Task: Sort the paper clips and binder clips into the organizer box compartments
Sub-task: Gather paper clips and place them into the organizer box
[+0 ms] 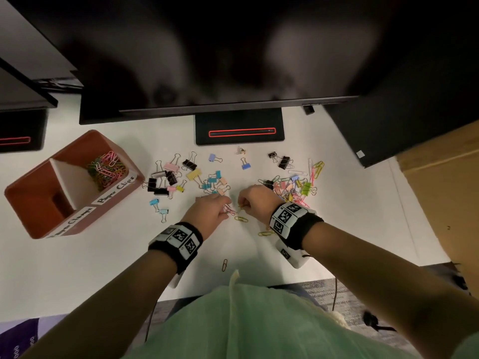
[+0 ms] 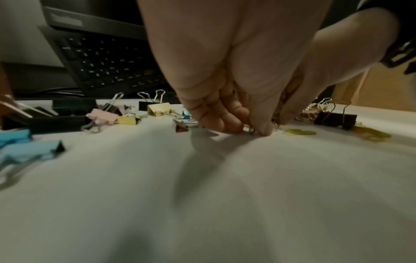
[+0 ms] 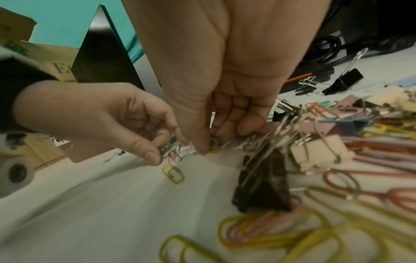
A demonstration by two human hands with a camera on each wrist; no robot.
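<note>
A red-brown organizer box [image 1: 77,211] stands at the left. Its far compartment, labelled Paper Clips, holds a heap of coloured paper clips [image 1: 106,168]. Loose binder clips [image 1: 178,177] lie mid-table, and a mixed pile of paper clips and binder clips [image 1: 298,189] lies to the right. My left hand [image 1: 227,209] [image 2: 256,130] pinches pink paper clips [image 3: 173,155] at the table surface. Just right of it, my right hand [image 1: 240,206] [image 3: 209,144] pinches a yellow paper clip [image 3: 213,143]. Another yellow paper clip [image 1: 241,218] [image 3: 173,173] lies on the table below the fingertips.
A monitor stand base [image 1: 239,128] sits behind the clips under a wide dark screen. A keyboard [image 2: 108,67] lies at the back left. A cardboard box [image 1: 440,190] is at the right. One brown paper clip [image 1: 225,265] lies near the table's front edge.
</note>
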